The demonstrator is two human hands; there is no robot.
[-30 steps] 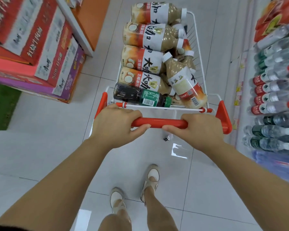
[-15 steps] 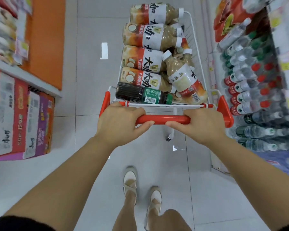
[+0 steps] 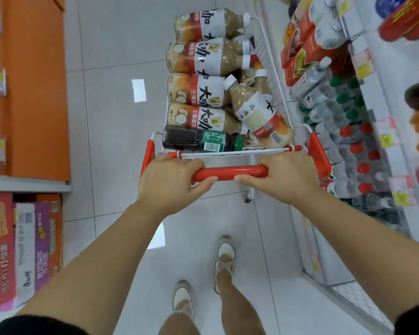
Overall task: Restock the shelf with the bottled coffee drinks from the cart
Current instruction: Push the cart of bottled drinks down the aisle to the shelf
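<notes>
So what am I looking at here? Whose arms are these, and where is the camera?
There is no machine here. A person wears one camera on the head, looking down at their own arms and feet. The left hand and right hand both grip the red handle of a shopping cart. In the cart lie bottled coffee drinks with red and white labels, plus one dark bottle with a green label nearest the handle. To the right is a shelf of water bottles. Neither hand holds a bottle.

Shop aisle, stocked shelf (image 3: 363, 59), cart (image 3: 230, 171)
</notes>
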